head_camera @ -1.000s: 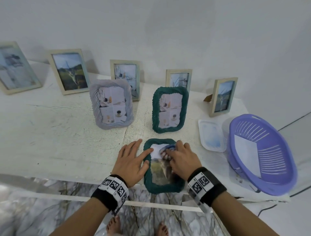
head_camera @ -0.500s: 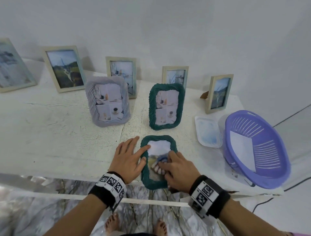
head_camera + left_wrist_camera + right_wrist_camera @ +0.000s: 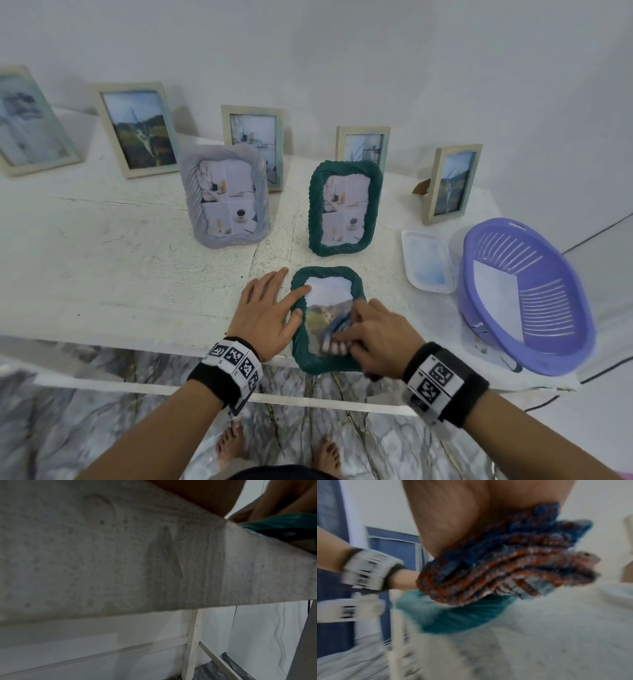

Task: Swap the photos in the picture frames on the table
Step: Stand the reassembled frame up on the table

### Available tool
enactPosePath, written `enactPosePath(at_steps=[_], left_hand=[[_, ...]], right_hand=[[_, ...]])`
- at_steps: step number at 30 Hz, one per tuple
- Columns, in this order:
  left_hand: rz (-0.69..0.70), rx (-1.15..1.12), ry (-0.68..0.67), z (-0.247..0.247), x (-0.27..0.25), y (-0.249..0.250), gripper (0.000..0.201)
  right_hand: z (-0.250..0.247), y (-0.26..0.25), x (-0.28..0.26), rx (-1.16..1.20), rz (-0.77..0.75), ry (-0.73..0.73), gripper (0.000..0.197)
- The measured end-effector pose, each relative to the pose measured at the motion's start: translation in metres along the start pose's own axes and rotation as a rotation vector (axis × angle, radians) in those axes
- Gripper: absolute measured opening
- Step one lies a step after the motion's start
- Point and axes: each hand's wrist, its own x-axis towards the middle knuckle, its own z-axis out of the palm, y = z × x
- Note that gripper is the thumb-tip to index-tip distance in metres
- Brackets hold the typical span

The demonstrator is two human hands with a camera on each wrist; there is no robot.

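A person wipes the glass of a dark green picture frame (image 3: 327, 359) lying flat, face up, at the near edge of the white bench (image 3: 102, 274), its lower end reaching the bench's edge. The right hand (image 3: 373, 337) bears down on a bunched blue, red and white cloth (image 3: 337, 325), fingers (image 3: 342, 337) curled round the wad and pressing it against the lower half of the landscape photo (image 3: 329, 298) behind the glass. In the right wrist view the cloth (image 3: 513, 563) sits folded under the palm, directly on the green frame (image 3: 453, 618). The left hand (image 3: 270, 315) lies flat and released beside the frame, its forefinger and thumb (image 3: 293, 318) resting across the frame's left border to steady it; nothing is grasped.

The step in hand looks like cleaning rather than the swap itself: the photo sits fully inside its frame, and the frame's back cannot be seen. The next move, by this reading, calls for setting the cloth aside, then either standing the frame up or turning it over to reach its backing, with the left hand bracing it so it does not slide off the edge.

Farther back stand a second green frame (image 3: 344, 207) and a grey frame (image 3: 226, 197), both upright and holding similar four-panel prints. Five pale wooden frames (image 3: 137, 128) line the wall. To the right lie a clear plastic lid (image 3: 428, 262) and a purple basket (image 3: 534, 301).
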Motion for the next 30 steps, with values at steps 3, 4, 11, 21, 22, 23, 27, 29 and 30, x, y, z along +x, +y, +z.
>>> enactPosePath(at_steps=[3,4,11,21,22,23,27,29,30], left_hand=[[0.005,-0.004,0.003,0.0,0.0,0.0,0.05],[0.005,-0.012,0.007,0.0,0.0,0.0,0.05],[0.005,-0.019,0.006,0.0,0.0,0.0,0.05],[0.001,0.009,0.012,-0.001,0.0,0.0,0.05],[0.002,0.009,0.013,-0.001,0.0,0.001,0.05],[0.003,0.006,0.014,-0.001,-0.001,0.002,0.05],[-0.01,-0.006,0.006,-0.001,0.0,0.002,0.052],[-0.009,-0.008,0.002,0.0,0.001,0.002,0.052],[-0.007,-0.008,0.004,0.0,0.001,0.002,0.052]], right_hand=[[-0.003,0.001,0.01,-0.051,0.103,0.08,0.037],[-0.001,-0.005,0.008,-0.039,0.064,0.059,0.036],[-0.012,0.005,0.019,-0.047,0.173,0.079,0.036],[-0.009,0.001,0.043,-0.041,0.167,0.093,0.038],[-0.012,0.002,0.05,-0.052,0.225,0.117,0.037],[-0.011,0.001,0.057,-0.056,0.263,0.123,0.035],[-0.002,-0.014,0.059,-0.004,0.177,0.091,0.036],[-0.003,-0.007,0.051,0.037,0.141,0.072,0.037],[-0.006,-0.001,0.049,0.039,0.148,0.067,0.039]])
